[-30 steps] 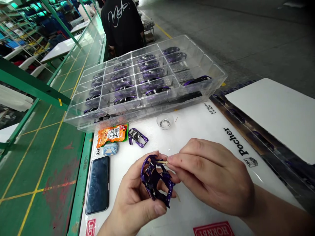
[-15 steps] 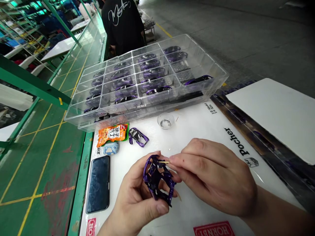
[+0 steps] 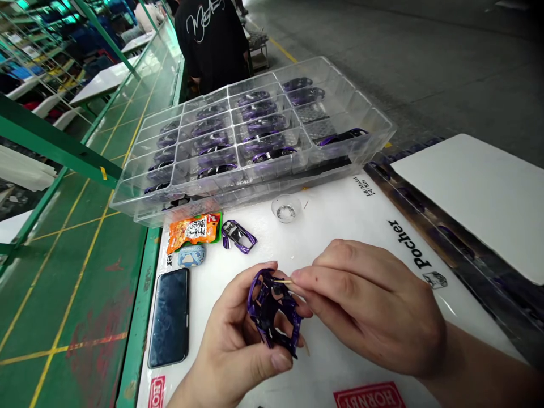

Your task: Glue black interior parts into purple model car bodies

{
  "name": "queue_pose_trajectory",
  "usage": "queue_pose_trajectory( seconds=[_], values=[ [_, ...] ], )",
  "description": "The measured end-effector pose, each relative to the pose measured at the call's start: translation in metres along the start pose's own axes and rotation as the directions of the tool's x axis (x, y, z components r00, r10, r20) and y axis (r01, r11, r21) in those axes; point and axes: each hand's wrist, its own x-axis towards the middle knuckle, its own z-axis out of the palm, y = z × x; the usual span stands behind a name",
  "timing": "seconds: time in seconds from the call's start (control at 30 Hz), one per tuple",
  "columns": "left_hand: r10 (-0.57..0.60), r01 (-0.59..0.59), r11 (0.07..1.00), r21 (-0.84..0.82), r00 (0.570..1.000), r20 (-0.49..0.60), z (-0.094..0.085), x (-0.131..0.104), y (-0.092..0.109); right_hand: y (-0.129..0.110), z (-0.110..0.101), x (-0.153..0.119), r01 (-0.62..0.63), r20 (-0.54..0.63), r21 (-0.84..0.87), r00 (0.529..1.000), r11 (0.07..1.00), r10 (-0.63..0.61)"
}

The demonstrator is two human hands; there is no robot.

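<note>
My left hand [image 3: 238, 345] is closed around a purple model car body [image 3: 274, 311], its hollow underside turned up toward me. Between the thumb and fingertips of my right hand [image 3: 365, 300] is a thin wooden toothpick [image 3: 282, 281]. The toothpick's tip touches or nearly touches the inside of the body near its upper end; exact contact is too small to tell. Another purple car body [image 3: 239, 236] lies on the white mat [image 3: 348, 224] beyond my left hand. Past my right hand stands a small clear cup [image 3: 286, 209] with a little clear or whitish material at its bottom.
A clear divided tray [image 3: 255, 190] of several purple car bodies spans the back. At left lie a phone [image 3: 169, 317], a blue patterned case [image 3: 191, 256] and an orange snack packet [image 3: 194, 232]. A white board [image 3: 476, 198] covers more bodies at right. A person in black [image 3: 212, 51] stands beyond.
The car body has tilted very slightly in my left hand. My right hand and the toothpick have stayed almost in place.
</note>
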Motion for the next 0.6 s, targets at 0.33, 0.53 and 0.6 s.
queue_pose_trajectory(
  seconds=[0.33, 0.53, 0.6],
  values=[
    [-0.008, 0.009, 1.000, 0.008, 0.997, -0.071, 0.0027, 0.0004, -0.0004, -0.0001, -0.0001, 0.0006, 0.000, 0.012, 0.004, 1.000, 1.000, 0.000],
    [-0.016, 0.016, 1.000, 0.009, 0.999, -0.049, 0.0022, 0.0002, -0.0010, 0.0010, 0.0008, -0.0006, 0.001, 0.008, 0.008, 1.000, 1.000, -0.001],
    [-0.009, 0.009, 1.000, 0.013, 0.999, -0.045, 0.0015, 0.0002, -0.0015, 0.0011, 0.0002, -0.0001, 0.000, 0.007, 0.009, 1.000, 1.000, 0.000]
  ],
)
